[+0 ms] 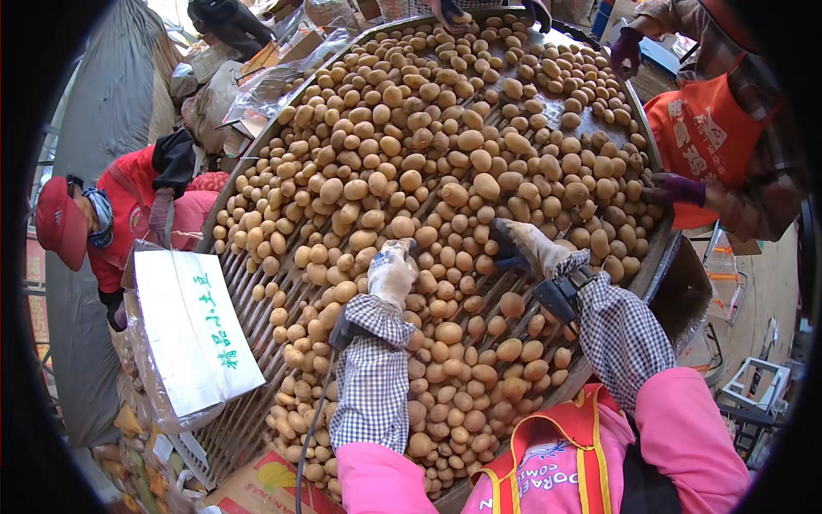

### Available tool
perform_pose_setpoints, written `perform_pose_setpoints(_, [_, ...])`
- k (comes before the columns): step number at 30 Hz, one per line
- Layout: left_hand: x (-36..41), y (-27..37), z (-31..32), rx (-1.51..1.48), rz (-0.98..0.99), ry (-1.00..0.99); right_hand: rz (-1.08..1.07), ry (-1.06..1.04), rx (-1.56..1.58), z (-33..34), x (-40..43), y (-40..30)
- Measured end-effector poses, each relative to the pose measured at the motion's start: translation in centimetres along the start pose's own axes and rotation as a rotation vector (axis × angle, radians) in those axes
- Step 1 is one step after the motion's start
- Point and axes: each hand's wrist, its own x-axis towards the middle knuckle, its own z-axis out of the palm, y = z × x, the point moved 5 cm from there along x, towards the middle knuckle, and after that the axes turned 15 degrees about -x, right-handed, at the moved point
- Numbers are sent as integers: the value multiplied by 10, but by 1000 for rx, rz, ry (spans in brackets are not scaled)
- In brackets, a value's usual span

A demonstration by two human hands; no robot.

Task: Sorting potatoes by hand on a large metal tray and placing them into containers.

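Many potatoes (449, 333) lie spread over a slatted sorting table (247, 283). My left hand (392, 273), in a pale work glove, rests on the potatoes near the middle; its fingertips point away from me, and whether they grip one cannot be told. To its right, my right hand (530, 249), in a pale glove with dark fingers, reaches in among the potatoes with its fingers apart and no potato visibly held; its fingertips are partly hidden. Checked sleeve covers and dark wrist devices are on both forearms.
A white carton (192, 327) with green writing stands at the table's left edge, beside a person in a red cap (61, 221). Another person in an orange apron (706, 138) works at the right. A dark-lined box (684, 295) adjoins the right edge. More gloved hands (453, 16) show at the far edge.
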Motion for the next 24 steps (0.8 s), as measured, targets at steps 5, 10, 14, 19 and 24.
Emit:
perform_pose_setpoints(5, [8,1,-4,0,-34,-151,210,-315,-192,28,8,-9])
perform_pose_setpoints(10, [1,4,-6,4,-8,-221,141,-458,14,66,-15,-6])
perform_pose_setpoints(14, [-7,2,-7,-76,39,-184,75,-636,324,100,-28,-6])
perform_pose_setpoints(19, [-21,2,-15,-27,-12,-151,65,-858,583,139,-25,-4])
perform_pose_setpoints(24, [-33,10,-39,-236,-123,-117,-39,-909,809,167,-11,-3])
